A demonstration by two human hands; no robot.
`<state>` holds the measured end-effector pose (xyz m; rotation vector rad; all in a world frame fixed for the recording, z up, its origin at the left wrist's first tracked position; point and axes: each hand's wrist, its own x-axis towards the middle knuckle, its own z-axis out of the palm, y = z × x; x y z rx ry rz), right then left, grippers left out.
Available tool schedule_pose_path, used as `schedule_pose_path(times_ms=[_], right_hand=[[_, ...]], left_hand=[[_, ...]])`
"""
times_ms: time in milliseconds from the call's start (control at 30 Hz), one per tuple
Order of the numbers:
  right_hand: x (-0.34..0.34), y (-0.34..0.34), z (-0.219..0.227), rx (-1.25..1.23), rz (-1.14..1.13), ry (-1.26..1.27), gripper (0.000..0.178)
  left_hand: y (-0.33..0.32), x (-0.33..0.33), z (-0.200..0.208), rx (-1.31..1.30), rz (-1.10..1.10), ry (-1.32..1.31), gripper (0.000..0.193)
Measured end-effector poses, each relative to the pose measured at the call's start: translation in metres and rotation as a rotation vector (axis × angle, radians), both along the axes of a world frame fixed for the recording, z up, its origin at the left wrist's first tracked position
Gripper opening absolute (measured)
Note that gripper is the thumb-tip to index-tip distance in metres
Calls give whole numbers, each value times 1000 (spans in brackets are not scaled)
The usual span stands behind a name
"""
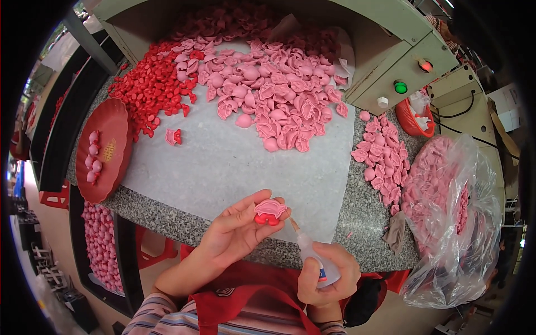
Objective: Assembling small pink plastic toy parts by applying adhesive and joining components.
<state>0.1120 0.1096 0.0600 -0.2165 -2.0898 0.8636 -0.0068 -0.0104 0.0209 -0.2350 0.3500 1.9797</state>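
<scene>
Between the fingertips of my left hand [237,226] is a small pink and red plastic piece [269,212], its hollow pink side facing up. My right hand [329,273] is wrapped round a translucent squeeze glue bottle [314,254]. The bottle's thin nozzle points up and left, close beside the piece; whether it touches cannot be made out. Beyond my hands, a heap of loose pink shell-like pieces [279,106] lies on a white sheet [223,173]. Small red pieces [151,84] are piled to its left. A single pink and red piece [173,137] sits apart on the sheet.
At the left, a red oval dish [114,162] holds several pink pieces. A clear plastic bag [452,240] of pink parts lies at the right, near another pink pile [382,156] and a red basket [414,118]. A metal housing with buttons [399,78] stands behind.
</scene>
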Motion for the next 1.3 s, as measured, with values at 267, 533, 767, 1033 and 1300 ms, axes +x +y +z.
schedule_pose_path(times_ms=[267,533,767,1033,1300], right_hand=[[-3,-2,0,-19,4,-13,23],[-5,-5,1,-32,23,-34,21],[-7,-6,2,-27,35,-36,21],[-5,-6,3,0,28,-62,19],[-5,-7,0,-6,9,-33,20]], left_hand=[[0,0,0,-1,15,6,32],[0,-1,3,-14,14,3,33],[1,-1,2,-22,18,9,33],[1,-2,4,-61,27,4,35],[2,-2,4,-49,18,7,34]])
